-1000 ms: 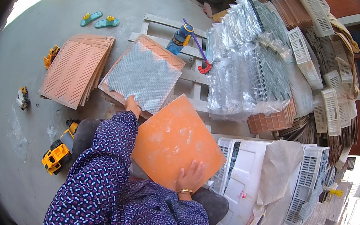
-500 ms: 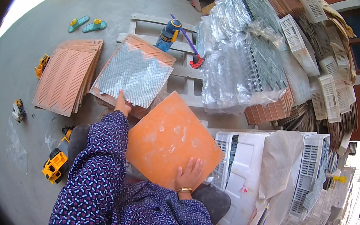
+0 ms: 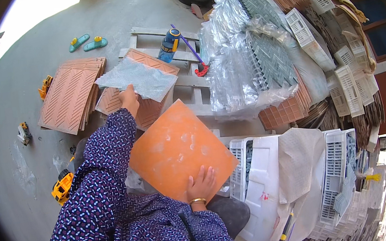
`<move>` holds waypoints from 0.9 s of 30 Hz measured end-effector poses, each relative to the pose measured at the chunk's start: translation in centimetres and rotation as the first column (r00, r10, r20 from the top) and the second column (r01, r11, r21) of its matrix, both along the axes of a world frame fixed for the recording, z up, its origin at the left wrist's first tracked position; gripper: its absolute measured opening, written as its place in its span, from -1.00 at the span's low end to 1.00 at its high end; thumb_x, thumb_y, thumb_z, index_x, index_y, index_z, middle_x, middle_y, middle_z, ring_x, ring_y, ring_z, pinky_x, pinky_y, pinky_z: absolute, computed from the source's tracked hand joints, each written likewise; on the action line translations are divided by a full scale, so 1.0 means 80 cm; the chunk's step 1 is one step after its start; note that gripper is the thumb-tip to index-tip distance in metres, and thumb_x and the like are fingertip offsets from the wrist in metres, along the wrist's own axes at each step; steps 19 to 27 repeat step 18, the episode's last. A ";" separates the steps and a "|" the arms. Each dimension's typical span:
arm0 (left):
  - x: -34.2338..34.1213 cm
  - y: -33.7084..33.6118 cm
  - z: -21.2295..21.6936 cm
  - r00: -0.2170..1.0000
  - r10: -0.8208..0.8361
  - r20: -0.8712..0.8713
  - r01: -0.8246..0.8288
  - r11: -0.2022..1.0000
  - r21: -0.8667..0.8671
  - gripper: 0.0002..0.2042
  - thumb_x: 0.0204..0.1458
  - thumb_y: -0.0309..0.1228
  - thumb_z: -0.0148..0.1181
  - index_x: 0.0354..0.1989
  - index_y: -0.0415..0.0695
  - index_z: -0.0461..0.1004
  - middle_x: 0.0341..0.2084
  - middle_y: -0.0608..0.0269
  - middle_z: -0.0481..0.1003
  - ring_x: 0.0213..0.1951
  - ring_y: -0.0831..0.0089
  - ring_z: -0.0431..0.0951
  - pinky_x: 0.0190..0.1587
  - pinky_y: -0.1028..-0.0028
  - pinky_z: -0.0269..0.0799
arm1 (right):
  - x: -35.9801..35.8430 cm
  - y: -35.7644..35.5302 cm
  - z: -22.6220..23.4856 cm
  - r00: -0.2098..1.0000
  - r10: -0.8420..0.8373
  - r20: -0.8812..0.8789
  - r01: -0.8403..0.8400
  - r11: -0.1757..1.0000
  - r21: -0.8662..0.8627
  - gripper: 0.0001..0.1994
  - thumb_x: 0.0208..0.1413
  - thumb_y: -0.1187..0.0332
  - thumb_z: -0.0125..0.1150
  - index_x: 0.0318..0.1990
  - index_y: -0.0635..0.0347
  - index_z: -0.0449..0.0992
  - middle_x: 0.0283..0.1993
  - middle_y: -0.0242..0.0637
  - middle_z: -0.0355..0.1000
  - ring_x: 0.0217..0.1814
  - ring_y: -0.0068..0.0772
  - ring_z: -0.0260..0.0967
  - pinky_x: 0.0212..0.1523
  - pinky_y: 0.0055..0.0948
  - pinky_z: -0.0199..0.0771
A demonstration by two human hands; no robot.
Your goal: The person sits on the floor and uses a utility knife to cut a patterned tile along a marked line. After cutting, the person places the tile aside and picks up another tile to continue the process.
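My left hand [image 3: 129, 99] is closed on the near edge of a pale grey-blue mesh-backed mosaic tile sheet [image 3: 141, 78]. The sheet is tilted, its near edge raised off a stack of grooved terracotta-coloured trays [image 3: 110, 99], whose herringbone grooves show beneath. Across my lap lies a square orange board [image 3: 182, 146] with whitish smudges. My right hand [image 3: 201, 183], with a gold bracelet at the wrist, rests flat on the board's lower right part, fingers stretched.
Another grooved tray stack [image 3: 70, 95] stands left. A blue bottle [image 3: 169, 45] and a red-headed purple stick [image 3: 190, 47] are on a pale slatted pallet [image 3: 190, 79]. Plastic-wrapped mosaic sheets [image 3: 248, 59] and white crates [image 3: 338, 169] fill the right. Toy trucks [image 3: 62, 186] and green slippers [image 3: 96, 44] lie left.
My left hand has lifted the mosaic sheet's near edge, uncovering the tray's grooves. My right hand stays flat on the orange board. The view has shifted slightly.
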State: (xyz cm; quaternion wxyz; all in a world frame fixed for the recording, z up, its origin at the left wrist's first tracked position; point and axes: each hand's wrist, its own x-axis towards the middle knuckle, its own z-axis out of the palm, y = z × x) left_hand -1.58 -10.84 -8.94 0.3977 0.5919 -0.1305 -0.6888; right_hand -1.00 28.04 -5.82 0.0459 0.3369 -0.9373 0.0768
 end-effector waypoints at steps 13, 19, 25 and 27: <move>0.096 0.161 0.171 0.878 -0.306 -0.369 0.252 0.949 -0.189 -0.86 0.00 -0.50 0.01 -0.26 -0.25 0.33 -0.40 0.25 0.40 -0.41 0.48 0.42 -0.42 0.55 0.33 | -0.011 0.008 -0.024 0.998 -0.058 -0.030 0.053 0.988 -0.144 -0.43 -0.11 0.11 0.08 0.09 0.12 0.20 0.19 0.02 0.00 0.26 -0.02 -0.13 0.21 -0.05 -0.18; 0.139 0.265 0.085 0.789 -0.531 -0.310 0.498 0.847 -0.185 -0.77 0.01 -0.45 0.01 -0.14 -0.21 0.30 -0.31 0.22 0.41 -0.35 0.42 0.43 -0.30 0.52 0.38 | -0.024 0.013 -0.041 0.991 -0.040 0.126 0.085 0.922 -0.378 -0.59 -0.09 0.27 0.05 -0.03 0.16 0.34 0.15 -0.11 0.12 0.22 -0.10 -0.01 0.18 -0.07 -0.12; 0.139 0.265 0.085 0.789 -0.531 -0.310 0.498 0.847 -0.185 -0.77 0.01 -0.45 0.01 -0.14 -0.21 0.30 -0.31 0.22 0.41 -0.35 0.42 0.43 -0.30 0.52 0.38 | -0.024 0.013 -0.041 0.991 -0.040 0.126 0.085 0.922 -0.378 -0.59 -0.09 0.27 0.05 -0.03 0.16 0.34 0.15 -0.11 0.12 0.22 -0.10 -0.01 0.18 -0.07 -0.12; 0.139 0.265 0.085 0.789 -0.531 -0.310 0.498 0.847 -0.185 -0.77 0.01 -0.45 0.01 -0.14 -0.21 0.30 -0.31 0.22 0.41 -0.35 0.42 0.43 -0.30 0.52 0.38 | -0.024 0.013 -0.041 0.991 -0.040 0.126 0.085 0.922 -0.378 -0.59 -0.09 0.27 0.05 -0.03 0.16 0.34 0.15 -0.11 0.12 0.22 -0.10 -0.01 0.18 -0.07 -0.12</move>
